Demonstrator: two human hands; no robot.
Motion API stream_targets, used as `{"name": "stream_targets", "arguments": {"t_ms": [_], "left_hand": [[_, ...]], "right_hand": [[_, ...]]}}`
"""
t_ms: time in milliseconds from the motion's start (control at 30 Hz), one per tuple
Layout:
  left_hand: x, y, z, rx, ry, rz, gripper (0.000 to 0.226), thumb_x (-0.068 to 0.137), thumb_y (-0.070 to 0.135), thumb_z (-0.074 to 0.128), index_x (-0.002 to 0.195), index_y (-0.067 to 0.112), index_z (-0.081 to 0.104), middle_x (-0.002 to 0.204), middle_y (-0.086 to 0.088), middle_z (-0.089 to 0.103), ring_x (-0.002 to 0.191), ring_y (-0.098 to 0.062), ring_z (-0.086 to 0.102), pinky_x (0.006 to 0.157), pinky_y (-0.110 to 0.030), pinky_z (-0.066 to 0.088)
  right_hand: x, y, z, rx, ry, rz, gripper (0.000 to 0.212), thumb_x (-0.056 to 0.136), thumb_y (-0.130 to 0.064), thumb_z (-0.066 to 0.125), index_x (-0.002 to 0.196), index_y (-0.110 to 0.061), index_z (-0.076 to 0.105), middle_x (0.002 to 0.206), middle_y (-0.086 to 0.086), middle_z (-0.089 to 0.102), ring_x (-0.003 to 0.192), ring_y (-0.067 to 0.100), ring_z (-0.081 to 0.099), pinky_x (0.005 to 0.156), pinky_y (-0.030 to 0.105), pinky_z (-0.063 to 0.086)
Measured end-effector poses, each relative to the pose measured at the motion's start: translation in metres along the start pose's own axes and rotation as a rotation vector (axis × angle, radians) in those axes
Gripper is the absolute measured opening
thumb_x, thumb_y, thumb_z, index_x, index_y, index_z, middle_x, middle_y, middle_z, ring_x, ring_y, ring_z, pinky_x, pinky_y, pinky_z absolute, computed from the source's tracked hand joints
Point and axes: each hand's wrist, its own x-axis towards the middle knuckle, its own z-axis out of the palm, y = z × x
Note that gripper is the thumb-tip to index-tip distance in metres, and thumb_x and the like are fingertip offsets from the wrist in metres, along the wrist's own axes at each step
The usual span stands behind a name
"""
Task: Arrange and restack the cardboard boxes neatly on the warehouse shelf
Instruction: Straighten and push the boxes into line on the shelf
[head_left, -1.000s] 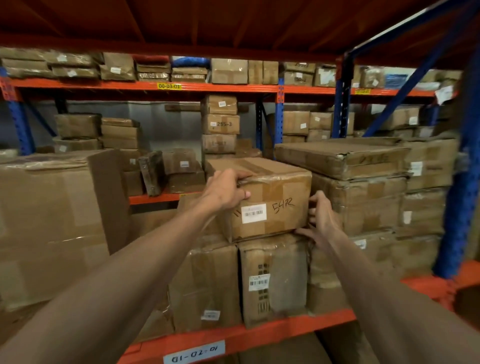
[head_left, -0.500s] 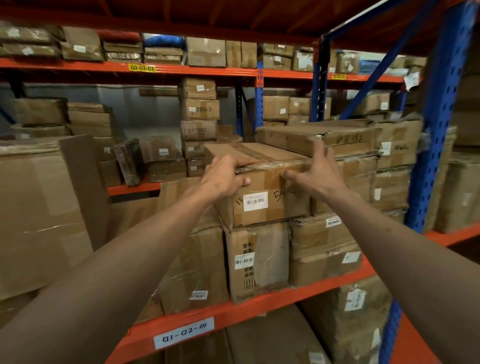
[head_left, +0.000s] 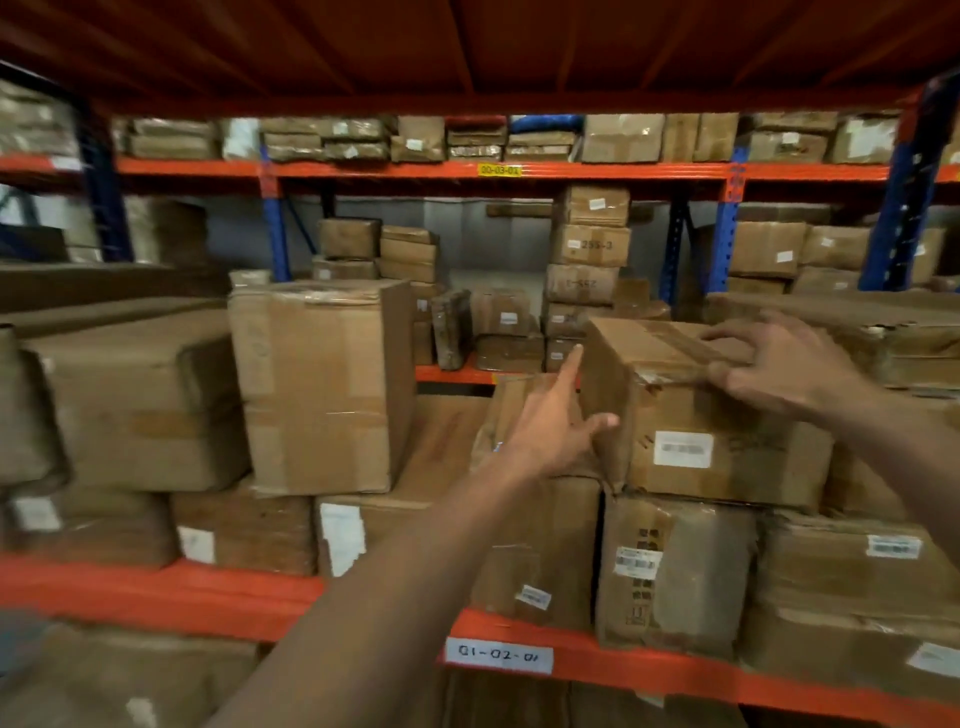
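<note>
A taped cardboard box with a white barcode label (head_left: 691, 415) sits on top of a stack on the orange shelf (head_left: 613, 660). My left hand (head_left: 556, 426) is against the box's left side, fingers spread, index finger pointing up along its edge. My right hand (head_left: 769, 364) lies with spread fingers on the box's top right near the front edge. Neither hand is closed around the box. Beneath it stands a crumpled box with a label (head_left: 675, 571).
A tall upright box (head_left: 317, 384) stands to the left with a gap between it and the labelled box. Large boxes (head_left: 135, 400) fill the far left. A flat box stack (head_left: 883, 332) abuts on the right. Blue uprights and a farther rack of small boxes stand behind.
The view has swung left, so the box now sits at right. My left hand came off the box's top corner to its left side with fingers spread. My right hand stays on the top.
</note>
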Motion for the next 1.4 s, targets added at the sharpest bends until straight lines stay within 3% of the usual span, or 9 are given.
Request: {"name": "stream_targets", "arguments": {"t_ms": [167, 300, 500, 700, 867, 1000, 1067, 1200, 1400], "left_hand": [[-0.025, -0.079, -0.071, 0.259, 0.457, -0.229, 0.115, 0.082, 0.061, 0.067, 0.155, 0.026, -0.014, 0.164, -0.016, 0.004, 0.15, -0.038, 0.01, 0.119, -0.055, 0.021], [-0.052, -0.124, -0.13, 0.312, 0.679, -0.442, 0.137, 0.07, 0.064, 0.077, 0.153, 0.012, -0.019, 0.158, -0.032, 0.004, 0.146, -0.047, 0.01, 0.12, -0.055, 0.016], [-0.071, -0.185, -0.178, 0.139, 0.632, -0.618, 0.158, 0.051, 0.065, 0.087, 0.15, 0.013, -0.025, 0.157, -0.031, -0.005, 0.144, -0.048, 0.009, 0.118, -0.059, 0.014], [-0.059, -0.218, -0.163, 0.013, 0.501, -0.678, 0.17, 0.045, 0.069, 0.087, 0.138, 0.018, -0.045, 0.152, -0.029, -0.034, 0.146, -0.048, -0.014, 0.117, -0.065, -0.001], [-0.035, -0.227, -0.142, -0.017, 0.499, -0.699, 0.16, 0.056, 0.061, 0.084, 0.14, 0.016, -0.045, 0.146, -0.031, -0.043, 0.143, -0.05, -0.024, 0.113, -0.071, 0.0], [-0.034, -0.242, -0.133, 0.099, 0.557, -0.62, 0.144, 0.07, 0.054, 0.078, 0.145, 0.01, -0.038, 0.148, -0.039, -0.033, 0.141, -0.058, -0.016, 0.111, -0.073, 0.01], [-0.038, -0.253, -0.131, 0.178, 0.578, -0.556, 0.158, 0.053, 0.067, 0.083, 0.149, 0.01, -0.03, 0.15, -0.041, -0.028, 0.14, -0.061, -0.012, 0.11, -0.075, 0.011], [-0.043, -0.268, -0.143, 0.214, 0.607, -0.453, 0.168, 0.035, 0.071, 0.087, 0.153, 0.014, -0.018, 0.154, -0.039, -0.01, 0.142, -0.059, 0.0, 0.11, -0.073, 0.014], [-0.047, -0.263, -0.183, 0.369, 0.486, -0.301, 0.161, 0.045, 0.066, 0.088, 0.147, 0.033, -0.033, 0.152, -0.031, -0.009, 0.139, -0.049, 0.016, 0.113, -0.058, 0.024]], "right_hand": [[0.024, -0.09, 0.003, 0.029, -0.011, -0.239, 0.058, 0.085, -0.053, 0.065, 0.14, -0.04, 0.05, 0.139, 0.009, 0.048, 0.128, 0.033, 0.044, 0.101, 0.05, 0.043], [0.039, -0.185, 0.007, -0.098, 0.038, -0.486, 0.066, 0.084, -0.058, 0.063, 0.145, -0.041, 0.044, 0.148, 0.01, 0.041, 0.134, 0.033, 0.039, 0.107, 0.05, 0.039], [0.04, -0.329, 0.022, -0.338, 0.109, -0.785, 0.104, 0.076, -0.047, 0.08, 0.157, -0.041, 0.015, 0.164, 0.015, 0.009, 0.151, 0.037, 0.004, 0.12, 0.059, 0.013], [0.051, -0.445, 0.058, -0.69, 0.071, -0.918, 0.134, 0.07, -0.043, 0.087, 0.153, -0.048, -0.018, 0.163, 0.01, -0.028, 0.147, 0.04, -0.026, 0.114, 0.073, 0.001], [0.06, -0.499, 0.063, -0.387, -0.081, -0.608, 0.13, 0.06, -0.082, 0.072, 0.154, -0.049, -0.011, 0.165, 0.008, -0.025, 0.146, 0.048, -0.023, 0.104, 0.084, 0.001], [0.067, -0.497, 0.076, -0.136, -0.166, -0.319, 0.111, 0.065, -0.087, 0.062, 0.153, -0.047, 0.008, 0.161, 0.014, 0.021, 0.145, 0.051, 0.016, 0.105, 0.082, 0.009], [0.066, -0.487, 0.087, -0.109, -0.064, -0.304, 0.104, 0.066, -0.091, 0.054, 0.151, -0.042, 0.017, 0.152, 0.013, 0.036, 0.138, 0.046, 0.034, 0.106, 0.077, 0.017], [0.062, -0.469, 0.091, -0.068, 0.033, -0.281, 0.1, 0.067, -0.094, 0.046, 0.146, -0.036, 0.029, 0.146, 0.011, 0.042, 0.134, 0.041, 0.039, 0.105, 0.067, 0.024], [0.061, -0.461, 0.09, -0.032, 0.045, -0.198, 0.097, 0.071, -0.091, 0.045, 0.144, -0.028, 0.035, 0.146, 0.014, 0.041, 0.134, 0.039, 0.04, 0.105, 0.065, 0.03]]}}
